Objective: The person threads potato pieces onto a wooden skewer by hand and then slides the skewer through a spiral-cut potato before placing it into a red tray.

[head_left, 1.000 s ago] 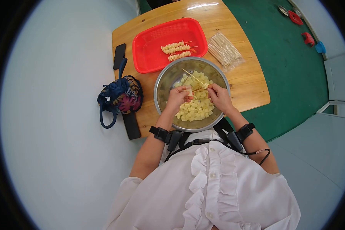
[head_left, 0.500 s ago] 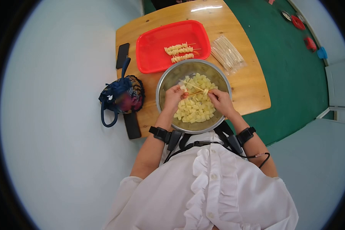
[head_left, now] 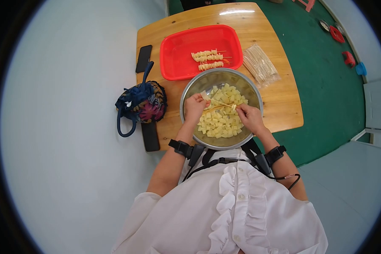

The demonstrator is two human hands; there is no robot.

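Over a steel bowl (head_left: 185,99) of pale yellow cubes (head_left: 220,120), both my hands work close together. My left hand (head_left: 194,106) is closed in a pinch on thin wooden skewers (head_left: 220,102), with a flat whitish piece (head_left: 204,95) sticking up by its fingertips. Two sticks seem to run from it toward the right, meeting near my other hand. There my right hand (head_left: 249,117) pinches a small pale piece (head_left: 234,108) at the skewers' ends.
Beyond the bowl, a red basket (head_left: 173,63) holds several loaded skewers (head_left: 211,65). A plastic pack of bare sticks (head_left: 260,65) lies to its right. At the table's left are a patterned bag (head_left: 146,103) and two dark phones (head_left: 144,58).
The whole view has shifted, so the table and bowl sit farther right. Both hands stay over the bowl, still pinching, with the skewers at a slightly different angle.
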